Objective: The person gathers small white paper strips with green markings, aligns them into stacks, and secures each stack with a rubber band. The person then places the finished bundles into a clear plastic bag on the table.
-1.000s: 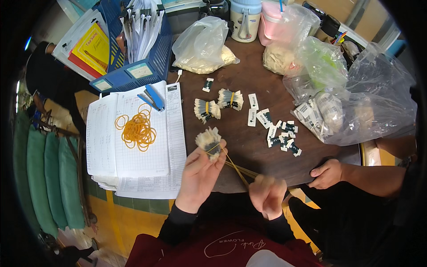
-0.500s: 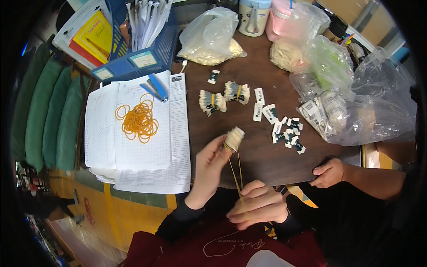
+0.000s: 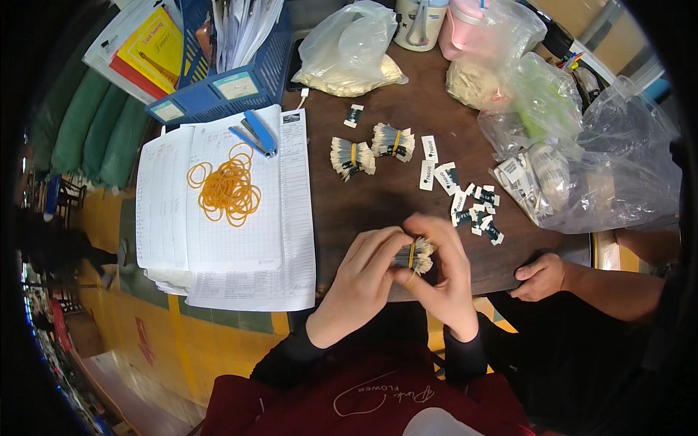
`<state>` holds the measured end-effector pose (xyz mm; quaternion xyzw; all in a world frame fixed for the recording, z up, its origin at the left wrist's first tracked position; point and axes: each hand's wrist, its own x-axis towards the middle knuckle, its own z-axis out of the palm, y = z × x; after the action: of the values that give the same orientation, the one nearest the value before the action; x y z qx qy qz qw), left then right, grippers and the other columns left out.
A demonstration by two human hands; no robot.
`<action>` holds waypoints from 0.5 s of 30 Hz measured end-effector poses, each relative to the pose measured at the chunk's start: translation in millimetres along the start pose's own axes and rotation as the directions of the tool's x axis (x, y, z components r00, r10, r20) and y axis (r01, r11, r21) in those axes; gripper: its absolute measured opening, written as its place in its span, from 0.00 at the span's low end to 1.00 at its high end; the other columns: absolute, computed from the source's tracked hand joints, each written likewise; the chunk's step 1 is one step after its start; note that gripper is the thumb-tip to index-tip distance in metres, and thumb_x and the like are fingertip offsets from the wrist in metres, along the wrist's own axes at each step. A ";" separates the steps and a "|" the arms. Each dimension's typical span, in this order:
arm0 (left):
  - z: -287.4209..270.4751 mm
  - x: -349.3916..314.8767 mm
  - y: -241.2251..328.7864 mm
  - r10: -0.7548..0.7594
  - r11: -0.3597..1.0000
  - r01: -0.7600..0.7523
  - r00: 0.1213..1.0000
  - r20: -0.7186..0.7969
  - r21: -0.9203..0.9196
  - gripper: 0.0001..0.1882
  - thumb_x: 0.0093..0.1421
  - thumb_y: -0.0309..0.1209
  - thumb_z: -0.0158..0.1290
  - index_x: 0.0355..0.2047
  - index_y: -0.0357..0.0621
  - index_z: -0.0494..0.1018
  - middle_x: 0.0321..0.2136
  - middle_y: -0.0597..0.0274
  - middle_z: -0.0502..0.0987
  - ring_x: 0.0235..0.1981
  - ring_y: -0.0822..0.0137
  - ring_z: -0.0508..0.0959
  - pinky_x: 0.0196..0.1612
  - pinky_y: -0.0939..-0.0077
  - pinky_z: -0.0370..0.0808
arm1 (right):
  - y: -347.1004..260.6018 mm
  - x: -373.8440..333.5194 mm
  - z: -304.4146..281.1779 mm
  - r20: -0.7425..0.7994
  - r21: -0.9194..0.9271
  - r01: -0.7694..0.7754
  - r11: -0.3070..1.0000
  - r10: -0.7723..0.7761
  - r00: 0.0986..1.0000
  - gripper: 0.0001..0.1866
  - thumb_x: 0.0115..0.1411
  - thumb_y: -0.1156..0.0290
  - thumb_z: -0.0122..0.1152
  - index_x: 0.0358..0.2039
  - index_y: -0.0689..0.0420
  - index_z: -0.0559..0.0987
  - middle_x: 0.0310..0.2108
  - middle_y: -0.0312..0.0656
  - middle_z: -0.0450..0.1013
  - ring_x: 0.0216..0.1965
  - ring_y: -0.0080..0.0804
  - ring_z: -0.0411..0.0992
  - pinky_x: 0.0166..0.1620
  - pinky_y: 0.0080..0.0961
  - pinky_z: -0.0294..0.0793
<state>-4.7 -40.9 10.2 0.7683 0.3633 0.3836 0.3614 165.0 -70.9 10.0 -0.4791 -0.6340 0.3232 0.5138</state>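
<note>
Grasping label bundle (image 3: 423, 261) near frame ctr., L hand (image 3: 363, 272) and R hand (image 3: 452, 272) are now together; rubber band (image 3: 411, 254), stretched before, wraps it, so it seems mostly bound.

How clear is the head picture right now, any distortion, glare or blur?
Head view: dark, curved fisheye rim; head view: bright highlights on the clear plastic bag; head view: right hand looks slightly soft, while rubber bands look crisper.
</note>
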 end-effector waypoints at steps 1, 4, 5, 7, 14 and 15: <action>-2.2 1.4 -2.1 0.023 0.999 -0.023 1.000 -0.003 0.023 0.22 0.57 0.18 0.56 0.53 0.40 0.70 0.51 0.53 0.73 0.51 0.51 0.75 0.53 0.62 0.74 | -2.3 3.7 -3.0 0.044 -0.062 0.020 0.998 -0.017 0.999 0.34 0.48 0.78 0.74 0.58 0.61 0.74 0.56 0.49 0.71 0.57 0.42 0.72 0.56 0.33 0.72; -5.0 3.3 -5.7 0.010 1.000 -0.009 1.000 0.019 -0.026 0.21 0.59 0.18 0.55 0.53 0.39 0.68 0.52 0.52 0.74 0.51 0.49 0.74 0.53 0.60 0.73 | -11.3 9.6 -4.8 0.033 -0.151 -0.001 0.989 0.006 0.999 0.24 0.49 0.83 0.69 0.49 0.62 0.80 0.48 0.48 0.76 0.49 0.43 0.77 0.50 0.31 0.77; -5.3 3.2 -7.4 -0.008 0.999 0.010 0.999 0.034 -0.041 0.22 0.59 0.18 0.55 0.54 0.39 0.66 0.52 0.52 0.74 0.51 0.51 0.75 0.53 0.60 0.73 | -13.5 10.9 -6.0 0.051 -0.148 -0.009 0.989 0.017 0.999 0.24 0.50 0.83 0.69 0.50 0.62 0.79 0.48 0.48 0.76 0.49 0.43 0.77 0.50 0.31 0.77; -5.3 2.2 -12.9 -0.063 0.988 0.068 0.997 0.035 -0.138 0.23 0.61 0.17 0.55 0.55 0.39 0.62 0.52 0.50 0.74 0.53 0.53 0.74 0.55 0.61 0.73 | -15.6 13.6 -5.6 0.052 -0.160 -0.029 0.987 0.038 0.998 0.25 0.50 0.84 0.68 0.51 0.61 0.78 0.49 0.49 0.75 0.48 0.42 0.77 0.49 0.31 0.77; -5.7 5.2 -30.9 -0.035 0.972 0.012 0.995 -0.093 -0.234 0.29 0.62 0.18 0.57 0.58 0.39 0.54 0.61 0.45 0.66 0.63 0.55 0.68 0.63 0.61 0.68 | -27.5 37.5 -4.6 0.106 -0.380 0.026 0.925 0.016 0.994 0.23 0.53 0.80 0.69 0.51 0.62 0.77 0.46 0.48 0.74 0.43 0.43 0.76 0.49 0.31 0.75; -6.7 10.5 -30.0 0.005 0.979 -0.035 0.990 -0.144 -0.203 0.30 0.61 0.18 0.58 0.58 0.39 0.55 0.63 0.45 0.64 0.65 0.54 0.67 0.64 0.60 0.66 | -28.9 48.7 -6.9 0.085 -0.440 0.074 0.895 -0.040 0.996 0.22 0.53 0.80 0.69 0.50 0.63 0.78 0.45 0.48 0.75 0.43 0.41 0.76 0.48 0.30 0.75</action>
<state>-14.2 -16.0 -8.4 0.7012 0.3388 0.4766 0.4079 163.1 -35.4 54.6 -0.5522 -0.7233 0.1728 0.3770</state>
